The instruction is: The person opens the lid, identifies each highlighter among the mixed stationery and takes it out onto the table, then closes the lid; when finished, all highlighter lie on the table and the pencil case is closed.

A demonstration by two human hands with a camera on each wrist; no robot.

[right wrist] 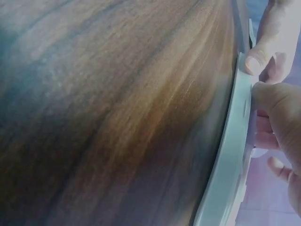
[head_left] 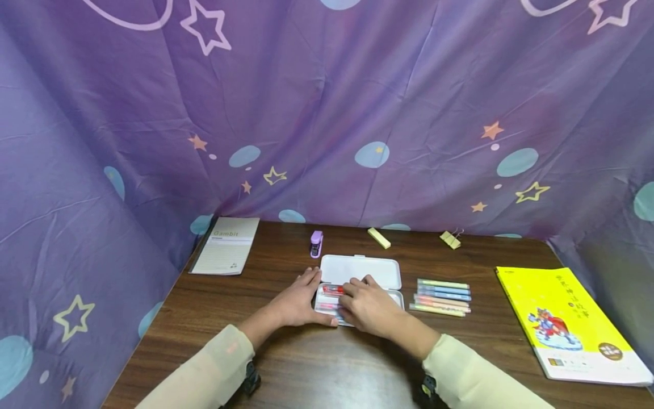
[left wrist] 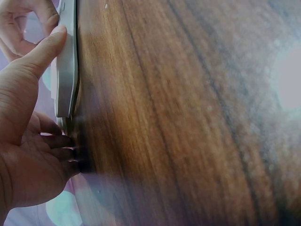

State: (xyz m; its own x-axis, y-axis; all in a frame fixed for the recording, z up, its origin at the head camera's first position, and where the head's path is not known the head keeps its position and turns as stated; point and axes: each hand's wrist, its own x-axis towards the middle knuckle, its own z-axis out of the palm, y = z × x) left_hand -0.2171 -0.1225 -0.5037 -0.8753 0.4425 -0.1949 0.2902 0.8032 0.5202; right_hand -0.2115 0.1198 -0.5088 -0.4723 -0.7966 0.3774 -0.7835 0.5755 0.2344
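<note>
A white pencil case (head_left: 361, 271) lies open on the table, its lid folded back away from me. Inside its left part are red pens (head_left: 333, 290) and a pink-tinted pen (head_left: 327, 307). My left hand (head_left: 297, 299) spans the case's left end, thumb against the near side, fingers extended along the left side and touching the table. My right hand (head_left: 370, 307) reaches over the case with bent fingers among the pens. Its fingertips are hidden, so whether it pinches a pen does not show. In the right wrist view, its thumb lies by the case's near wall (right wrist: 230, 141).
Several pastel highlighters (head_left: 441, 297) lie side by side right of the case. Behind it stand a purple stapler (head_left: 316, 244), a yellow block (head_left: 379, 238) and a binder clip (head_left: 451, 240). A notebook (head_left: 226, 246) lies far left, a yellow book (head_left: 572, 324) far right.
</note>
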